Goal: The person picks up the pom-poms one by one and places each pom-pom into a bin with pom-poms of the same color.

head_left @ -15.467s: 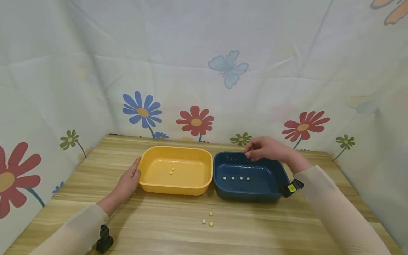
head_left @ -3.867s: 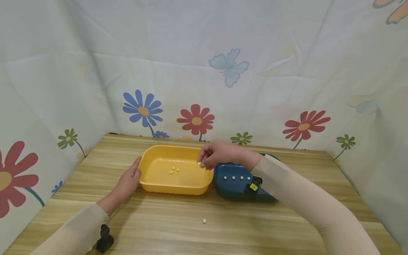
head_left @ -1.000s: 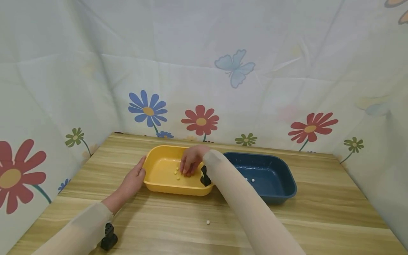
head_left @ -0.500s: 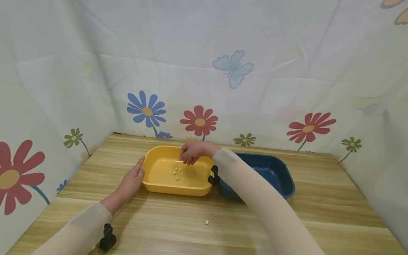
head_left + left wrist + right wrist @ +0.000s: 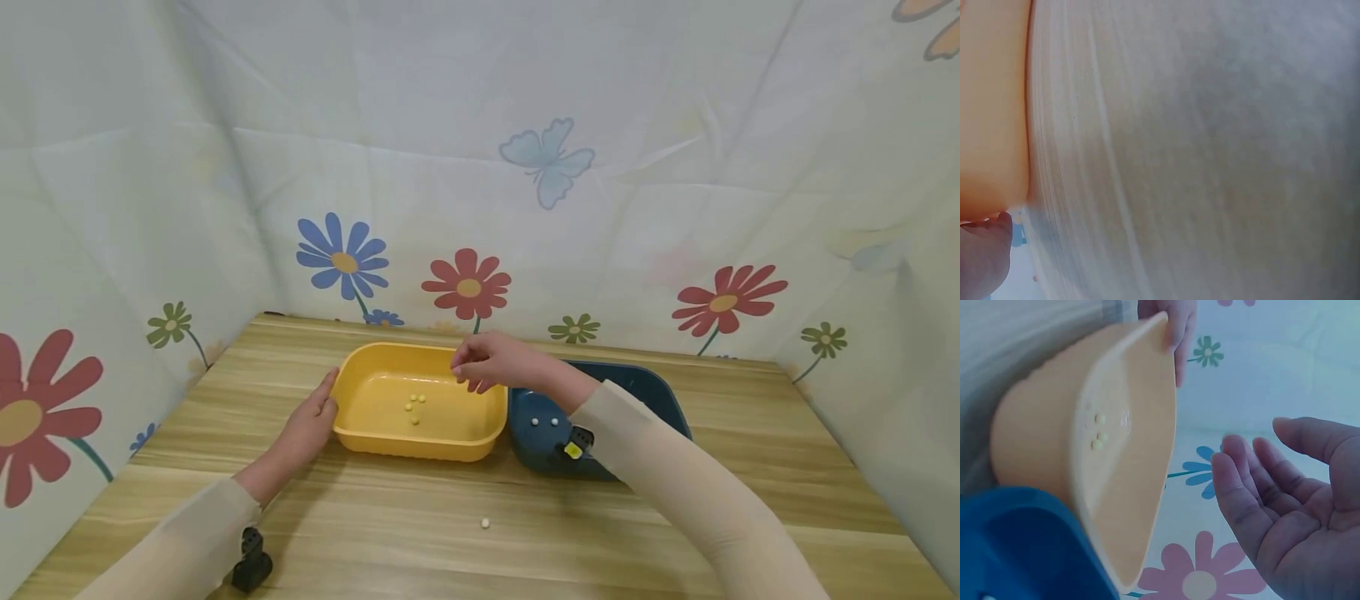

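Note:
My left hand rests against the left end of the yellow tub, fingers straight along its wall; in the left wrist view only part of that hand shows. Over the tub's right rim hovers my right hand, holding nothing. The right wrist view shows its palm with loosely bent fingers and the thumb apart. Several small yellow balls lie on the yellow tub's floor. Inside the dark blue tub two small white balls are visible; the right forearm covers much of that tub.
One small white ball lies on the wooden table in front of the tubs. The two tubs stand side by side. Behind them hangs a flower-print cloth, which also covers both sides.
Since a few seconds ago, my right hand has let go of a yellow ball inside the yellow tub. It has then risen and moved right. My left hand stays at the tub's end.

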Demonstrator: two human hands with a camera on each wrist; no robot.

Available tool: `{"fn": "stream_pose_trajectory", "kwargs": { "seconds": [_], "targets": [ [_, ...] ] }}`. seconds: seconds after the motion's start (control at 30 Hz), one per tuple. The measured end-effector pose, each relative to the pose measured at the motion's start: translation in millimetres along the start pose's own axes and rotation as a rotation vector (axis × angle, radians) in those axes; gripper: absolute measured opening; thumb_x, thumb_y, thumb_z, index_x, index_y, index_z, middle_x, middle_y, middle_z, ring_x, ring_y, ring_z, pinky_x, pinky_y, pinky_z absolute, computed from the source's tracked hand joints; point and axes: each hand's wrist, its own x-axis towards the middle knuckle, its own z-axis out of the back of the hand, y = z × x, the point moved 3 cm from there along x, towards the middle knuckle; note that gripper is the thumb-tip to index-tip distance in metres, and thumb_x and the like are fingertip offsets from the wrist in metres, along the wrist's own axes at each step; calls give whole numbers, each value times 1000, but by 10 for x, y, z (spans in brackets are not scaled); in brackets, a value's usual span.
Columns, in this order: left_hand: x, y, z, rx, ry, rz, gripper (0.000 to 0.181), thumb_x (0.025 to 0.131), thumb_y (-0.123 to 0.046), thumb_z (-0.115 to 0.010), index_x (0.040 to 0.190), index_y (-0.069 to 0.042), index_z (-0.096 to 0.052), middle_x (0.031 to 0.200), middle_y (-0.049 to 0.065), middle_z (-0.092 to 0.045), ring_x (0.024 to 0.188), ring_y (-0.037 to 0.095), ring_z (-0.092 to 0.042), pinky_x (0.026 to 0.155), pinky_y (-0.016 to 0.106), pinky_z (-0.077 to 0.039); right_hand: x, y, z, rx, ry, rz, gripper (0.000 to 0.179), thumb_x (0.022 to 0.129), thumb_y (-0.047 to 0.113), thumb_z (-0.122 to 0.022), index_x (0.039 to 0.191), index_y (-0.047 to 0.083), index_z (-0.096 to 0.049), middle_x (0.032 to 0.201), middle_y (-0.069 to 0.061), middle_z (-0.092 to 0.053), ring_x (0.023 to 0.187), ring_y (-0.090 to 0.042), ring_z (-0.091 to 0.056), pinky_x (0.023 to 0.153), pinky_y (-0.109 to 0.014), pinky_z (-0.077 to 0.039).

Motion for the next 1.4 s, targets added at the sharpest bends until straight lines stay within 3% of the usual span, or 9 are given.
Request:
{"fn": "stream_pose_trajectory", "kwargs": {
  "seconds": [0.3,0.5,0.77,0.9,1.13,1.4],
  "targets": [
    [22,25,2,4,13,20,60,110,-17,-23,164,-1,-3,170,26,-6,158,46,-11,131,58,-14,-356,-107,-99,93,-68,25,24,101,18,-62,118,0,-65,111,-22,-70,88,-16,-70,84,-30,-65],
    [8,17,-2,-8,10,10,60,109,-16,-23,163,1,-3,170,26,-4,158,47,-10,131,59,-14,-534,-194,-222,116,-67,44,24,100,16,-63,115,-3,-65,104,-21,-69,84,-17,-67,87,-44,-65],
    [17,5,-3,-12,16,14,60,110,-15,-23,163,0,-3,170,25,-3,158,46,-9,131,59,-14,-670,-349,-396,168,-74,62,24,100,15,-64,114,-5,-65,100,-24,-68,79,-15,-63,82,-43,-64],
    [27,5,-1,-10,21,15,60,110,-15,-23,163,0,-2,170,26,-3,158,46,-9,131,59,-13,-711,-427,-479,182,-68,75,23,100,14,-64,112,-5,-66,98,-26,-67,79,-14,-63,79,-38,-63],
    [25,8,0,-11,18,13,60,110,-15,-23,163,1,-2,170,26,-4,158,46,-9,131,60,-14,-783,-561,-629,183,-27,51,24,97,13,-68,112,-6,-67,99,-17,-71,80,-8,-58,72,-16,-53],
    [20,10,2,-11,17,11,59,110,-16,-23,163,1,-2,169,27,-4,158,47,-10,130,60,-14,-812,-708,-806,121,9,94,19,93,7,-69,107,-6,-69,95,-17,-73,80,1,-58,73,-13,-51]
  ]
}}
